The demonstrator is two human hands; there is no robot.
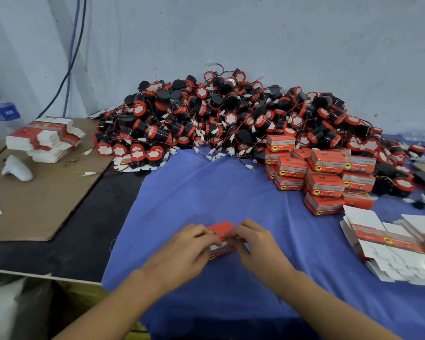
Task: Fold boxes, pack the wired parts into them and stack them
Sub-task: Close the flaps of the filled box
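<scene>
A small red box (220, 233) sits on the blue cloth (182, 197) in front of me. My left hand (184, 249) grips its left side with curled fingers. My right hand (253, 241) pinches its right side and top flap. Behind them lies a big heap of black and red wired parts (219, 114) with white connectors. Packed red boxes (324, 177) stand stacked at the right. Flat unfolded boxes (390, 246) lie fanned out at the far right.
A second pile of flat boxes (44, 141) rests on brown cardboard (35, 204) at the left, beside a white object (17, 168). A water bottle (3, 109) stands at the far left. Cables (71, 57) hang down the wall.
</scene>
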